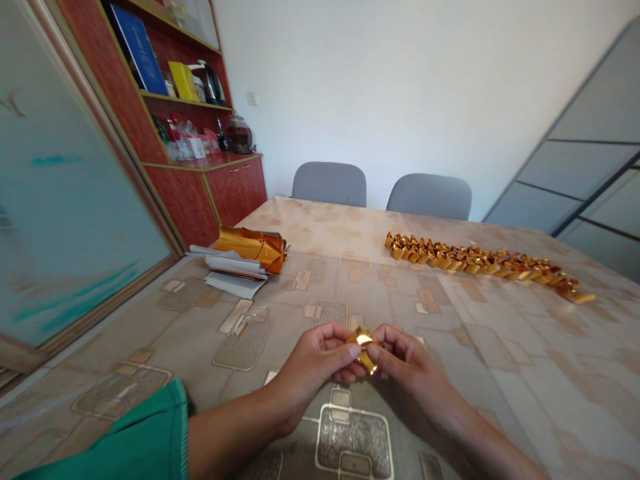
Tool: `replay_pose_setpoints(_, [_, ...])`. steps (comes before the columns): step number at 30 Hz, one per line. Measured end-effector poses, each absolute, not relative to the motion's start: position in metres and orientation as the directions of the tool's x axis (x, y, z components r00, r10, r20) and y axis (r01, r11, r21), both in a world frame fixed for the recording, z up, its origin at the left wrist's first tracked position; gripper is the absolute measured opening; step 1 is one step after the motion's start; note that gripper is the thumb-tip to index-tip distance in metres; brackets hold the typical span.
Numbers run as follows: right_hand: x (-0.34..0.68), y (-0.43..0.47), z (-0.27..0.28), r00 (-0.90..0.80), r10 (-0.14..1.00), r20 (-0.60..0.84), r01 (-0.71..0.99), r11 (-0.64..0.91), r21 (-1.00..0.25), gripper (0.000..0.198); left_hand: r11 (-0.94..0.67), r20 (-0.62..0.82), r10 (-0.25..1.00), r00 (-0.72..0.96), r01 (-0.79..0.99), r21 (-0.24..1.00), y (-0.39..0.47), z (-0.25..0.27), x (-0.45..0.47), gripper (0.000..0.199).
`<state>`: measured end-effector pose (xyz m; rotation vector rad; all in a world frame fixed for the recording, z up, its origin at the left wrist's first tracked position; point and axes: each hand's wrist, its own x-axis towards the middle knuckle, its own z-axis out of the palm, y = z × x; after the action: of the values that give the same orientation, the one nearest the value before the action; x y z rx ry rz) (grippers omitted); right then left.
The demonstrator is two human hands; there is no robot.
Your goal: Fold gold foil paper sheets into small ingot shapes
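A small piece of folded gold foil paper (363, 339) is pinched between both hands, just above the table near its front. My left hand (320, 355) is closed on its left side, thumb on top. On its right side my right hand (406, 357) grips it with thumb and curled fingers. Parts of the paper are hidden behind the fingers. Toward the back right lie rows of folded gold paper pieces (475, 259), set close together. A stack of gold foil sheets (250, 245) with grey-white backs, partly curled, lies at the back left.
The table (345, 287) wears a patterned cover. Behind its far edge stand two grey chairs (329, 183). A red-brown cabinet (235, 193) with bottles, a kettle and boxes is at the left, beside a glass sliding door (75, 180).
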<state>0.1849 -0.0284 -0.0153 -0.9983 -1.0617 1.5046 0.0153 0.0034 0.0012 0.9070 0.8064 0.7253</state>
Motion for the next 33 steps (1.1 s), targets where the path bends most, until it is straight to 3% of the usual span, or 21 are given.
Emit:
replay_pose_setpoints(6, [0.185,-0.031,-0.006,-0.161,0.981,-0.108,-0.160,-0.134,-0.978,0.037,0.470,-0.345,0.821,0.455,-0.195,0.861,0.005,0.003,0.013,0.035])
replay_pose_setpoints(18, [0.191,-0.039,-0.013,-0.203,0.979,-0.026,-0.065,-0.040,-0.997,0.029,0.264,-0.175,0.888,0.425,-0.162,0.951,0.000,0.008,0.014,0.028])
replay_pose_setpoints(24, [0.188,-0.039,-0.005,-0.167,0.983,0.076,-0.142,0.052,-0.988,0.026,0.275,-0.190,0.864,0.465,-0.120,0.954,-0.003,0.007,0.013,0.027])
replay_pose_setpoints(33, [0.186,-0.041,-0.007,-0.123,0.989,0.080,-0.062,0.073,-0.995,0.026,0.271,-0.185,0.866,0.464,-0.126,0.954,-0.001,0.008,0.013,0.028])
